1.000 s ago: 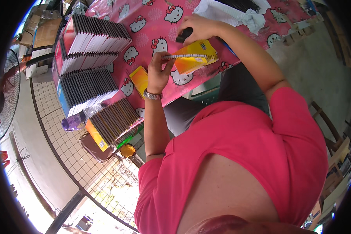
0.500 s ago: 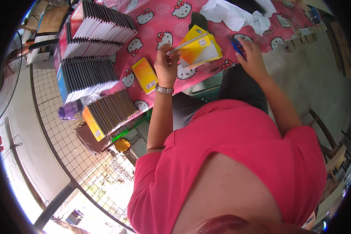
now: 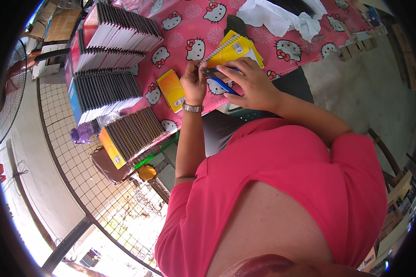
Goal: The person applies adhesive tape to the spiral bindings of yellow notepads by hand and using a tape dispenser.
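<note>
My left hand (image 3: 193,83), with a metal watch at its wrist, closes its fingers on the lower end of a spiral-bound notebook (image 3: 226,54) with a yellow cover and a pale coil. In my right hand (image 3: 256,85) are blue-handled pliers (image 3: 225,86). Their dark jaws sit at the coil's end, beside my left fingertips; whether they touch the wire I cannot tell. More yellow covers lie beneath the held notebook, partly hidden by my right hand. To the left of my left hand a second yellow-orange spiral notebook (image 3: 172,90) lies flat on the table.
Tall stacks of black-coiled notebooks (image 3: 108,90) line the table's left side. A row of yellow-covered notebooks (image 3: 134,134) stands nearer me, by a purple bottle (image 3: 84,133). Crumpled white paper (image 3: 282,21) lies at the back right of the pink patterned tablecloth (image 3: 182,27).
My right hand has come leftward with the pliers, from the table's right side to the coil's end at my left fingers. My left hand has stayed nearly in place.
</note>
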Demonstrator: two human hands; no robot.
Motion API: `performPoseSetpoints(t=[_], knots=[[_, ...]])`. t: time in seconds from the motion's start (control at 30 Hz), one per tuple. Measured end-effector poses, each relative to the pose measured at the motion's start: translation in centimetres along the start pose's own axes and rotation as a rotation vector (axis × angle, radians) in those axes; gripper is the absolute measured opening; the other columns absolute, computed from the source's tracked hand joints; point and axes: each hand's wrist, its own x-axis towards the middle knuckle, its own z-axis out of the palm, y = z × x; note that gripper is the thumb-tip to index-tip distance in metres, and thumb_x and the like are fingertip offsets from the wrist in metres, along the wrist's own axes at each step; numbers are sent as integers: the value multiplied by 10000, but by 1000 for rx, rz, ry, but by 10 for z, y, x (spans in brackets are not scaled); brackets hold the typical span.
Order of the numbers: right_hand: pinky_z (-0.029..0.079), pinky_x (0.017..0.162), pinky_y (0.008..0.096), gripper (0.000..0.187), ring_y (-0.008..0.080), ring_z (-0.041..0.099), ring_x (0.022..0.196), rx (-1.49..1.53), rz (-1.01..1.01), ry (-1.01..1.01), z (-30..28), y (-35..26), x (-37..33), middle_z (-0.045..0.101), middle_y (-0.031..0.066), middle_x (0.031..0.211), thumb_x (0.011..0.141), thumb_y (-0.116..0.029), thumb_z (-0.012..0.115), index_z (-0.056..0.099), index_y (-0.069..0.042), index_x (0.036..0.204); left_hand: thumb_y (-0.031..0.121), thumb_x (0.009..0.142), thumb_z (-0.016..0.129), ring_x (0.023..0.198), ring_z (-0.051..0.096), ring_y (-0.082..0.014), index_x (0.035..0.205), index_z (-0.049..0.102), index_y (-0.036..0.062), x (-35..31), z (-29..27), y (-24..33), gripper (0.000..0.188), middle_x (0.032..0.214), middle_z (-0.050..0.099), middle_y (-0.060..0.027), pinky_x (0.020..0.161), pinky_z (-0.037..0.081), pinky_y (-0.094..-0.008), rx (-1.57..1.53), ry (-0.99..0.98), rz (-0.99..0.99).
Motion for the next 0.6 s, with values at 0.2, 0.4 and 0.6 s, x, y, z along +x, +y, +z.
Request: performPoseSetpoints(t=[0.2, 0.4, 0.6], knots=[[438, 914, 415, 630, 313, 509, 1090, -120, -17, -40, 4, 0, 6, 541, 121, 1159, 702, -253, 732, 560, -22, 1262, -22, 941, 575, 789, 621, -88, 992, 609, -24, -5, 0, -6, 62, 879, 671, -40, 712, 502, -233, 101, 38, 41], [459, 846, 298, 507, 199, 563, 989, 770, 769, -508, -21, -14, 20, 582, 137, 1126, 848, -236, 641, 541, -6, 1290, -22, 860, 670, 745, 622, -121, 919, 672, -26, -11, 8, 25, 59, 847, 685, -70, 668, 506, -261, 382, 116, 216], [438, 941, 366, 490, 255, 545, 1086, 507, 456, -170, -20, 5, -23, 573, 147, 1179, 877, -210, 641, 516, -36, 1317, 40, 911, 629, 792, 679, -181, 1065, 627, -64, -30, -15, 21, 186, 907, 673, -116, 588, 534, -266, 22, 424, 133]])
